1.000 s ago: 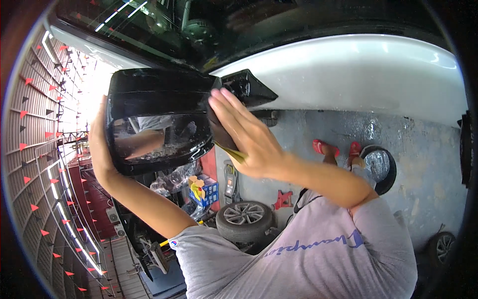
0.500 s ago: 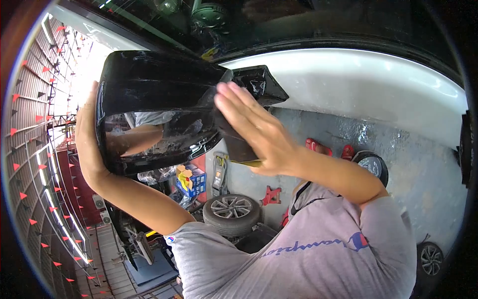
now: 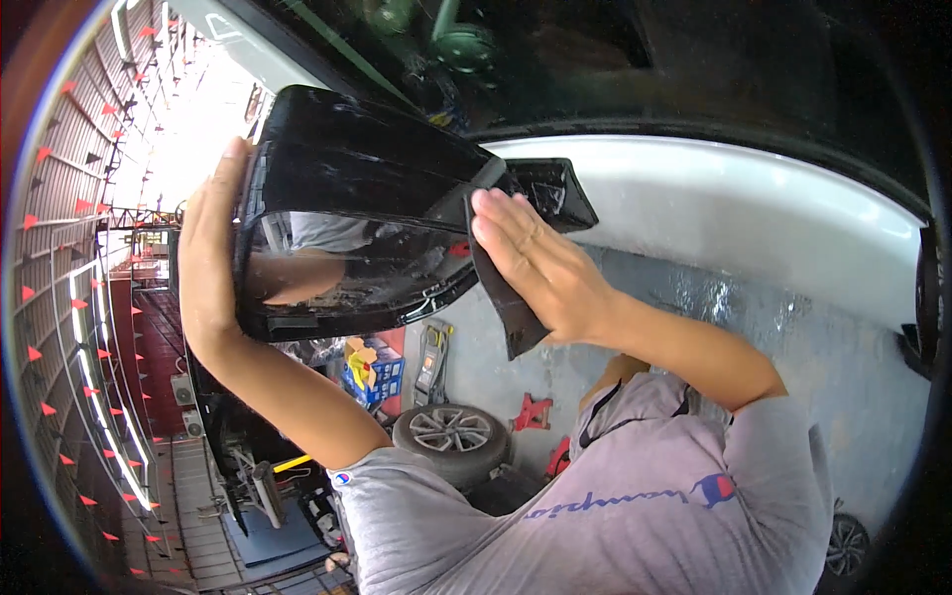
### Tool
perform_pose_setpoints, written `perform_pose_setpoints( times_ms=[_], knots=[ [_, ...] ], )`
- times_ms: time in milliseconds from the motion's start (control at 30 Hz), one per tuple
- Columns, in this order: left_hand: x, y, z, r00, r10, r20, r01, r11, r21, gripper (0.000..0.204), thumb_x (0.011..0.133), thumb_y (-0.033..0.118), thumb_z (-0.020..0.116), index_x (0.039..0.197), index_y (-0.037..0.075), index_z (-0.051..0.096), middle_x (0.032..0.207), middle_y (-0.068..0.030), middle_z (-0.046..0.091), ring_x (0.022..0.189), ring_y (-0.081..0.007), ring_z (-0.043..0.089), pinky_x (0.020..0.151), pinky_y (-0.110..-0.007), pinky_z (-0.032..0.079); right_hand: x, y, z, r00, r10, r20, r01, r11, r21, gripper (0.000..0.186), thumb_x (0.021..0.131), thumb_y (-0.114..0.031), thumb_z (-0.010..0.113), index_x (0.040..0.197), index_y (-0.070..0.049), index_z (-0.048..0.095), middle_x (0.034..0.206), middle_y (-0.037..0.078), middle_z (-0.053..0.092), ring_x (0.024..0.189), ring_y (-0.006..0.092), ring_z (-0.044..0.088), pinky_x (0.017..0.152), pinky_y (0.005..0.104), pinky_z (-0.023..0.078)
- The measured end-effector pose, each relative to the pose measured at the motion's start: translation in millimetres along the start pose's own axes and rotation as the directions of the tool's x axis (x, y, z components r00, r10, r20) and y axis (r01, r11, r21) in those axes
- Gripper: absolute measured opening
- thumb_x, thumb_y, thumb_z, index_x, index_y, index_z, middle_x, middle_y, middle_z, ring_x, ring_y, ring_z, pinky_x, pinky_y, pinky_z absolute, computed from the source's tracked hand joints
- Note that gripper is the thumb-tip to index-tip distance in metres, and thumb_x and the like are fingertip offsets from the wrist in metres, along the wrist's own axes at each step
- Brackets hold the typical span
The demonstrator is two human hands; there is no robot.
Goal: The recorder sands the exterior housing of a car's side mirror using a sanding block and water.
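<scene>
A black car side mirror (image 3: 367, 164) juts out from a white car door, its reflective glass (image 3: 347, 268) facing me, with pale smears on its housing. Along the mirror's outer end lies my left hand (image 3: 213, 213), fingers stretched out and palm toward the housing. My right hand (image 3: 545, 263) presses a dark sheet of sandpaper (image 3: 501, 297) at the mirror's inner end, near its mounting arm (image 3: 560, 193). The fingers lie flat together over the sheet, and its lower part hangs free below the mirror. My right thumb is hidden.
The white door (image 3: 724, 188) and dark window (image 3: 645, 69) run across the top. On the floor are a wheel (image 3: 451, 431), a red stand (image 3: 533, 411), a floor jack (image 3: 431, 362) and a blue box (image 3: 375, 372). Another wheel (image 3: 845, 543) stands at the lower right.
The mirror and both hands sit further right in the view, which has shifted. My right hand has tilted, so more of the sandpaper shows, hanging beside the glass. The left hand stays against the mirror.
</scene>
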State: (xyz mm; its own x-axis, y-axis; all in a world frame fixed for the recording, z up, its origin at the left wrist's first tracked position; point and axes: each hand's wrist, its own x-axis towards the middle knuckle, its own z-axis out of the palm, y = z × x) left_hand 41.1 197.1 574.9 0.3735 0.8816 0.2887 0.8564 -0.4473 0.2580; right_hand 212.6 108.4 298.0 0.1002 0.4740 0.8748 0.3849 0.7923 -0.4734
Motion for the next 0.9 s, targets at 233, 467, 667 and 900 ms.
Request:
perform_pose_setpoints(
  times_ms=[233,467,667,900],
  knots=[
    [-9,13,-4,0.998,-0.024,0.064,0.027,0.999,-0.040,0.046,0.108,0.019,0.040,0.148,-0.001,0.051,0.148,-0.0142,0.054,0.138,-0.0212,0.049,0.119,-0.036,0.031,80,-18,14,0.975,-0.164,-0.151,0.162,0.986,-0.028,0.061,0.092,-0.013,0.049,0.148,0.011,0.041,0.154,0.029,0.042,0.145,0.0423,0.042,0.121,0.0533,0.033],
    [-9,19,8,0.995,-0.102,-0.005,0.095,0.943,-0.319,0.049,0.104,0.036,0.060,0.130,-0.005,0.065,0.129,-0.0138,0.066,0.123,-0.0192,0.059,0.109,-0.032,0.040,78,-17,10,0.970,-0.194,-0.147,0.179,0.977,-0.113,0.055,0.098,-0.014,0.045,0.147,0.012,0.042,0.152,0.030,0.044,0.141,0.0427,0.046,0.119,0.0537,0.037],
    [-7,15,10,0.999,-0.007,-0.032,0.002,0.989,-0.149,0.047,0.104,0.035,0.058,0.132,-0.003,0.065,0.137,-0.0152,0.062,0.126,-0.0198,0.058,0.110,-0.032,0.039,7,0,25,0.979,-0.160,-0.124,0.130,0.966,-0.222,0.053,0.100,-0.014,0.044,0.146,0.011,0.044,0.150,0.031,0.047,0.139,0.0425,0.050,0.116,0.0548,0.040],
    [-11,28,8,0.998,-0.044,0.041,0.055,0.946,-0.319,0.050,0.106,0.039,0.055,0.120,-0.006,0.067,0.111,-0.0096,0.069,0.107,-0.0156,0.060,0.101,-0.029,0.042,97,-23,14,0.948,-0.279,-0.153,0.259,0.955,-0.143,0.059,0.095,-0.015,0.046,0.148,0.011,0.041,0.152,0.032,0.045,0.140,0.0450,0.047,0.118,0.0557,0.036]
  ],
)
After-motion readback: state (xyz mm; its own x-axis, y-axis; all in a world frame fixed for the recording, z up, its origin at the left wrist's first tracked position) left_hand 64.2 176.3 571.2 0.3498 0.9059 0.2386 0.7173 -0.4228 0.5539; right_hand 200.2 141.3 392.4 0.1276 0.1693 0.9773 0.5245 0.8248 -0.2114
